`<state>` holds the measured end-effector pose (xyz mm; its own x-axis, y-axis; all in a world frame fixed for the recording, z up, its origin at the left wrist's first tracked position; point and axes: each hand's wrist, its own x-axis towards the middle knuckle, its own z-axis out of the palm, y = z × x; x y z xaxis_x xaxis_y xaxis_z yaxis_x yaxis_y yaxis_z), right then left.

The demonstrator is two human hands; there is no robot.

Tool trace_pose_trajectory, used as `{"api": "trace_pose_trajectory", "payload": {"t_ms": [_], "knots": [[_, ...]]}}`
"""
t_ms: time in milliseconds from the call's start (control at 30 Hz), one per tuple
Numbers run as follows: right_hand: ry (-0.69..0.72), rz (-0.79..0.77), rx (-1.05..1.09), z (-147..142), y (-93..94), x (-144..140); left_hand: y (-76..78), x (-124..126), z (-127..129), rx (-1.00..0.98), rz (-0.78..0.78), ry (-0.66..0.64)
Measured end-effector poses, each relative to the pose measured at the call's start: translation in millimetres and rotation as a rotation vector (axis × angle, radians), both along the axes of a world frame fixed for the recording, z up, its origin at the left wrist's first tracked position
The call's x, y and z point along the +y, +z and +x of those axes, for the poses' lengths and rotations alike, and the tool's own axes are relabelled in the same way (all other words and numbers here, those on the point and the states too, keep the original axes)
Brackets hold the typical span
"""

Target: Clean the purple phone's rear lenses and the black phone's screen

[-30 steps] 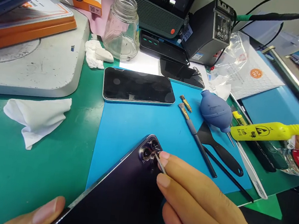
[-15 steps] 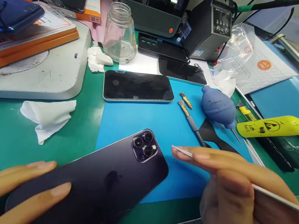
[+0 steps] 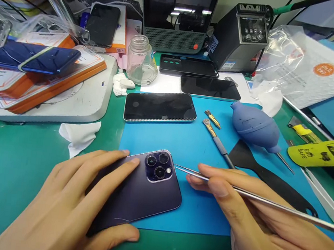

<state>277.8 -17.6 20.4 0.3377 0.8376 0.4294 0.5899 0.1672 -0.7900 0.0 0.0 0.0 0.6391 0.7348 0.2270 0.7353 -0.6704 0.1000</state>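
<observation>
A dark purple phone (image 3: 149, 192) lies face down on the blue mat (image 3: 183, 139), its triple camera cluster (image 3: 158, 166) pointing up. My left hand (image 3: 72, 202) lies flat over the phone's lower half, fingers spread, thumb against its near edge. My right hand (image 3: 263, 230) pinches long metal tweezers (image 3: 238, 192). Their tips hover just right of the camera cluster, a small gap away.
A second phone (image 3: 160, 107) lies screen up at the mat's far edge. A blue air blower (image 3: 253, 125), two small brushes (image 3: 215, 129) and a black spudger (image 3: 267, 178) sit on the right. A glass jar (image 3: 141, 60), white cloth (image 3: 79, 135), yellow bottle (image 3: 328, 152) and soldering station (image 3: 242, 33) surround them.
The tweezers lifted off the camera lenses and now sit to their right. My left hand slid up over the phone's back. The view pulled back and up.
</observation>
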Motion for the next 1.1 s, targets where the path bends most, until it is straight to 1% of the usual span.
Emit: {"api": "trace_pose_trajectory", "payload": {"t_ms": [33, 167, 333, 433, 500, 667, 767, 900, 967, 1100], "knots": [[0.002, 0.005, 0.014, 1, 0.1, 0, 0.5, 1, -1, 0.001, 0.001, -0.034], [-0.002, -0.007, 0.070, 1, 0.9, -2, 9.2, 2, -15, 0.052, -0.070, -0.061], [0.046, 0.010, 0.139, 0, -2.5, -3, 23.2, 5, -24, 0.101, -0.038, -0.139], [0.075, -0.029, 0.114, -2, -3.9, -2, 26.4, 9, -23, 0.098, -0.031, -0.162], [0.099, -0.028, 0.082, -2, -3.1, 0, 27.5, 12, -24, 0.087, -0.041, -0.179], [0.168, -0.034, 0.040, -3, -1.7, 1, 28.4, 14, -32, 0.075, -0.048, -0.151], [0.161, -0.051, 0.020, -2, -4.3, 0, 24.9, 12, -36, 0.049, -0.053, -0.123], [0.168, 0.003, 0.004, 0, -9.5, 3, 12.0, 6, -33, -0.104, -0.128, 0.021], [0.167, -0.010, 0.015, 0, -11.7, 6, 3.7, 1, -30, -0.150, -0.164, 0.078], [0.185, -0.025, 0.016, -3, -13.8, 11, -9.9, -7, -26, -0.161, -0.213, 0.101]]}}
